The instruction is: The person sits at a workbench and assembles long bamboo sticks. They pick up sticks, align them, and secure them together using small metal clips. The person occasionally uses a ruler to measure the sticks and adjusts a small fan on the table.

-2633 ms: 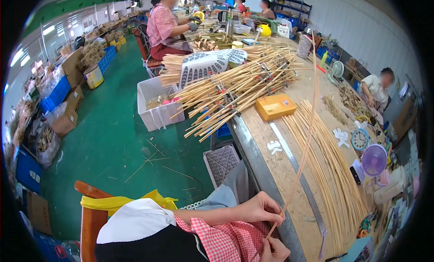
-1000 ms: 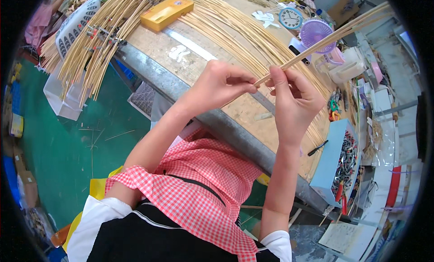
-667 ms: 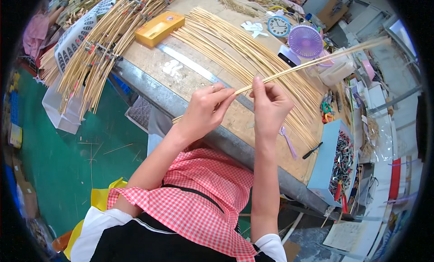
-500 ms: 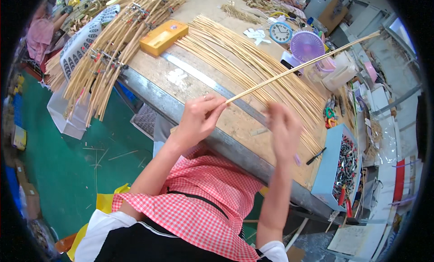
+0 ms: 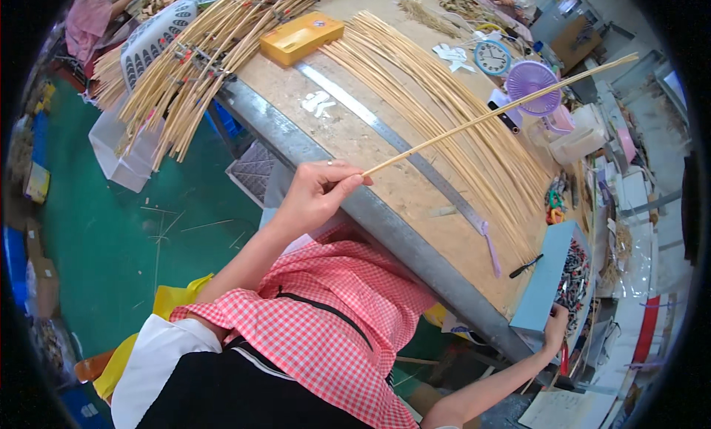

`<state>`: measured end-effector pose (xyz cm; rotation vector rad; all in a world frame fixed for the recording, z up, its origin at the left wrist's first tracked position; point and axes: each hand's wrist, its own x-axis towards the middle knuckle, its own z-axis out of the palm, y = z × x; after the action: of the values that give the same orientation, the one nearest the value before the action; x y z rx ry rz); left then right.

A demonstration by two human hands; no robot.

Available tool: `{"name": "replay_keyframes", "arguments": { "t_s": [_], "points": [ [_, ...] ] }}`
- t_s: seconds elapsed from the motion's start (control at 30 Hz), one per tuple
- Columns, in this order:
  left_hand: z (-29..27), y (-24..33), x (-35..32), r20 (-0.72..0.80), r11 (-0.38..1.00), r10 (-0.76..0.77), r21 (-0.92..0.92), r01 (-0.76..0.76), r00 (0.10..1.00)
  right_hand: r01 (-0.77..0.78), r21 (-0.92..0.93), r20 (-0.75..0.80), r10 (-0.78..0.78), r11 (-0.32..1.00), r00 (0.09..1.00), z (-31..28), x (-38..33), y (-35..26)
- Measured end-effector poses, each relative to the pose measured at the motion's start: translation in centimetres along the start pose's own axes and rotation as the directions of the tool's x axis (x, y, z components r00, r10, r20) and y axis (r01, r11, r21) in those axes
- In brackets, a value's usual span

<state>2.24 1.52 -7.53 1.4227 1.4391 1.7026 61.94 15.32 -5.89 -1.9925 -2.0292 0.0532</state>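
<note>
My left hand [image 5: 318,195] is closed, with thumb and fingers pinching the near end of long, thin pale wooden sticks [image 5: 503,118]. They slant up to the right across the table, and I cannot tell how many lie together. At the far right, my right hand [image 5: 555,331] reaches over the near end of a light blue box [image 5: 537,284]. Inside that box lies a heap of small metal clips [image 5: 574,270] with red and black parts. My right fingertips dip among them and are hidden.
Loose pale sticks [image 5: 452,125] lie beside a metal ruler [image 5: 363,110] on the table. A yellow box [image 5: 302,38] sits at its far left, near clipped stick bundles [image 5: 200,66]. A black pen [image 5: 526,266], blue clock [image 5: 492,57] and purple basket [image 5: 532,87] are toward the right.
My right hand has left the middle of the table and moved right and down to the blue box. My left hand still pinches the sticks. The whole view has shifted somewhat.
</note>
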Motion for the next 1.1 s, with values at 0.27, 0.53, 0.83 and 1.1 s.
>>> {"name": "replay_keyframes", "arguments": {
  "t_s": [0.27,0.53,0.83,1.1],
  "points": [
    [-0.4,-1.0,-1.5,-0.015,0.997,-0.081,-0.023,0.08,0.997,-0.035,0.192,0.016,0.032,0.981,0.999,-1.0,0.1,-3.3],
    [-0.6,-0.5,-1.8,-0.008,0.985,-0.162,-0.068,0.161,0.987,-0.065,0.145,0.008,0.064,0.987,0.998,-1.0,-0.1,-2.2],
    [-1.3,-0.8,-1.7,-0.028,0.993,-0.102,-0.061,0.1,0.994,0.029,0.063,-0.241,-0.013,0.998,0.97,-0.4,-0.3,-1.1],
    [-1.5,-1.3,-2.0,-0.022,0.994,-0.088,-0.068,0.086,0.996,0.04,-0.129,-0.544,-0.104,0.991,0.832,-0.9,-1.3,-3.6]
  ]
}}
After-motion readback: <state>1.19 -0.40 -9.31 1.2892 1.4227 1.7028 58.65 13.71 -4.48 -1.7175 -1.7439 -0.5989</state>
